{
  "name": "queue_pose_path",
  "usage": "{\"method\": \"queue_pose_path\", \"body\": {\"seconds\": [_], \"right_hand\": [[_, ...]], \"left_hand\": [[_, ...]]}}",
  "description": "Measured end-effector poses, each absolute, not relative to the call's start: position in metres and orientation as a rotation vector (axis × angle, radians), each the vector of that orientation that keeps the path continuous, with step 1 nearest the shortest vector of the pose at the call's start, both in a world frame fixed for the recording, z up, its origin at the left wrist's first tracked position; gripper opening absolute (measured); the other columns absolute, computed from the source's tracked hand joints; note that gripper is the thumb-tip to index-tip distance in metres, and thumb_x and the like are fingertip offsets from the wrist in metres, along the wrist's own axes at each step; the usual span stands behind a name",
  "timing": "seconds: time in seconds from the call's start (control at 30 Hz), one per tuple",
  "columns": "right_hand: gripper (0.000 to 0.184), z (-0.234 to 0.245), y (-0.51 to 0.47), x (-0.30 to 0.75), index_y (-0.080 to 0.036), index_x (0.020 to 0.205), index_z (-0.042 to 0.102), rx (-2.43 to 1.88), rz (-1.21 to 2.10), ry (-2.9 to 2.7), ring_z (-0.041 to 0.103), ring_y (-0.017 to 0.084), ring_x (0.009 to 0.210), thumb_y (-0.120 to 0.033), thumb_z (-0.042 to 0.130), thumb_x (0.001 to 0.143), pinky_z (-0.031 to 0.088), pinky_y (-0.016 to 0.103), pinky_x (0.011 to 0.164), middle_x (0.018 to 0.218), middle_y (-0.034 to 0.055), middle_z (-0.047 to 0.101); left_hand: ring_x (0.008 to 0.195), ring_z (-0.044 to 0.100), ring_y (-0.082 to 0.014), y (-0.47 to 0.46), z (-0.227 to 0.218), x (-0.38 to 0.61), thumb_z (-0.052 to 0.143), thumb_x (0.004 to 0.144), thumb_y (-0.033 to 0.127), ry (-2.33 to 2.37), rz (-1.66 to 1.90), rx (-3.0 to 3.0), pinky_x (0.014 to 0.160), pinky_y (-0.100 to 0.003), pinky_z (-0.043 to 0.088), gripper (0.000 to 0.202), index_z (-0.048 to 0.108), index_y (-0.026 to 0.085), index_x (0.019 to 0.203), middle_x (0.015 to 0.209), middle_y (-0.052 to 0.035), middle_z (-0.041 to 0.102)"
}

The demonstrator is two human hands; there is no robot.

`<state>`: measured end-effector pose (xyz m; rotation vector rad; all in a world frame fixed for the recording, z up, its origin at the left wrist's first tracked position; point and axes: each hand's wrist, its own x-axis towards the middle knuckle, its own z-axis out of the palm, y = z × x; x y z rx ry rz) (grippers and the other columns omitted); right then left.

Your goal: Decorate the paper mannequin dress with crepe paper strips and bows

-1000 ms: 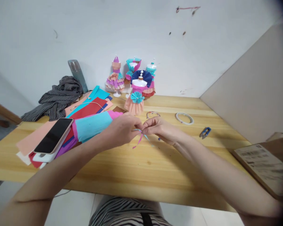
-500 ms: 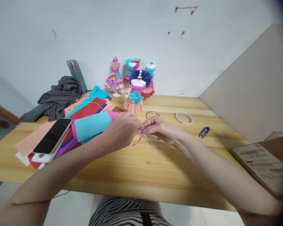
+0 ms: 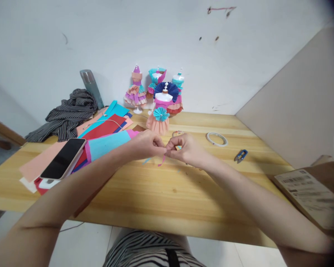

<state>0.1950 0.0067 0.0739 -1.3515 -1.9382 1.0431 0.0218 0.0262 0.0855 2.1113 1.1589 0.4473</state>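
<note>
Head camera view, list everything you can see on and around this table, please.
paper strips: two, pink and blue, pinched between both hands
dress mannequins: four, multicoloured paper dresses, back of table
paper sheets: a stack, mixed colours, table's left
phone: one, black screen, on the sheets
cloth: one, black-and-white striped, back left
flask: one, grey, by the wall
tape roll: one, white, right of the hands
snips: one, blue, farther right
box: one, brown cardboard, labelled, right edge
table: one, light wood
left hand: one, shut on the strips
right hand: one, shut on the strips
</note>
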Motion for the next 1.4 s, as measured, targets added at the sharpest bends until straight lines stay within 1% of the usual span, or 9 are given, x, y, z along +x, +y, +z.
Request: {"method": "queue_pose_path", "body": {"seconds": [0.1, 0.27, 0.5, 0.67, 0.87, 1.03, 1.1, 1.23, 1.4], "right_hand": [[0.011, 0.071, 0.006, 0.195, -0.016, 0.055, 0.063, -1.263, 0.833, -2.058, 0.047, 0.011, 0.05, -0.021, 0.06, 0.064, 0.036, 0.025, 0.053, 0.051, -0.0014, 0.057], [0.013, 0.068, 0.007, 0.196, -0.016, 0.057, 0.063, -1.169, 0.6, -2.164, 0.053, 0.013, 0.054, -0.02, 0.059, 0.068, 0.04, 0.026, 0.058, 0.053, 0.0009, 0.06], [0.013, 0.072, 0.005, 0.195, -0.015, 0.059, 0.065, -1.124, 0.471, -2.135, 0.054, 0.013, 0.056, -0.018, 0.059, 0.07, 0.042, 0.026, 0.058, 0.059, 0.0029, 0.062], [0.014, 0.072, 0.005, 0.195, -0.015, 0.059, 0.065, -1.072, 0.421, -2.156, 0.055, 0.013, 0.057, -0.015, 0.058, 0.071, 0.042, 0.025, 0.059, 0.058, 0.0021, 0.061], [0.012, 0.071, 0.004, 0.194, -0.015, 0.06, 0.064, -1.055, 0.346, -2.153, 0.055, 0.013, 0.057, -0.015, 0.06, 0.071, 0.041, 0.025, 0.057, 0.058, 0.0026, 0.061], [0.013, 0.072, 0.004, 0.194, -0.015, 0.06, 0.065, -1.074, 0.312, -2.163, 0.056, 0.014, 0.057, -0.013, 0.059, 0.071, 0.04, 0.026, 0.057, 0.058, 0.0027, 0.062], [0.013, 0.072, 0.005, 0.193, -0.015, 0.06, 0.066, -1.09, 0.322, -2.164, 0.056, 0.013, 0.057, -0.013, 0.059, 0.071, 0.041, 0.025, 0.058, 0.059, 0.0026, 0.062], [0.012, 0.071, 0.006, 0.192, -0.014, 0.061, 0.066, -1.134, 0.37, -2.159, 0.056, 0.013, 0.055, -0.016, 0.06, 0.071, 0.04, 0.025, 0.056, 0.06, 0.0033, 0.062], [0.011, 0.073, 0.007, 0.192, -0.015, 0.061, 0.067, -1.148, 0.387, -2.172, 0.055, 0.012, 0.055, -0.015, 0.06, 0.07, 0.041, 0.024, 0.056, 0.06, 0.0027, 0.063]], "left_hand": [[0.055, 0.041, -0.0095, 0.031, 0.087, 0.022, 0.06, 0.064, 0.029, 1.125, 0.401, 2.023, 0.05, -0.023, 0.027, 0.017, 0.067, 0.014, 0.063, 0.057, 0.0017, 0.052], [0.052, 0.035, -0.0082, 0.036, 0.088, 0.018, 0.061, 0.064, 0.027, 1.055, 0.374, 1.954, 0.048, -0.023, 0.024, 0.016, 0.064, 0.014, 0.055, 0.052, 0.0026, 0.046], [0.056, 0.038, -0.0092, 0.031, 0.103, 0.015, 0.061, 0.064, 0.029, 1.088, 0.392, 1.901, 0.05, -0.023, 0.026, 0.015, 0.068, 0.016, 0.065, 0.056, 0.0026, 0.048], [0.053, 0.034, -0.0083, 0.032, 0.105, 0.011, 0.057, 0.069, 0.028, 1.03, 0.426, 1.92, 0.049, -0.024, 0.023, 0.02, 0.06, 0.016, 0.054, 0.053, 0.0031, 0.042], [0.052, 0.032, -0.0085, 0.038, 0.094, 0.01, 0.061, 0.064, 0.032, 1.038, 0.399, 1.911, 0.048, -0.024, 0.022, 0.019, 0.066, 0.015, 0.057, 0.051, 0.0035, 0.042], [0.055, 0.04, -0.0091, 0.037, 0.094, 0.011, 0.06, 0.064, 0.029, 1.076, 0.443, 2.012, 0.05, -0.023, 0.027, 0.019, 0.071, 0.014, 0.065, 0.056, 0.0016, 0.053], [0.054, 0.042, -0.0092, 0.034, 0.095, 0.011, 0.06, 0.064, 0.027, 1.104, 0.47, 2.059, 0.049, -0.022, 0.028, 0.017, 0.07, 0.014, 0.065, 0.057, 0.0009, 0.055], [0.055, 0.044, -0.01, 0.03, 0.097, 0.013, 0.059, 0.065, 0.026, 1.132, 0.433, 2.086, 0.05, -0.022, 0.03, 0.017, 0.068, 0.013, 0.062, 0.055, 0.0004, 0.055], [0.059, 0.046, -0.0096, 0.033, 0.098, 0.015, 0.06, 0.063, 0.023, 1.163, 0.412, 2.115, 0.052, -0.022, 0.032, 0.017, 0.07, 0.013, 0.072, 0.062, 0.0014, 0.058]]}}
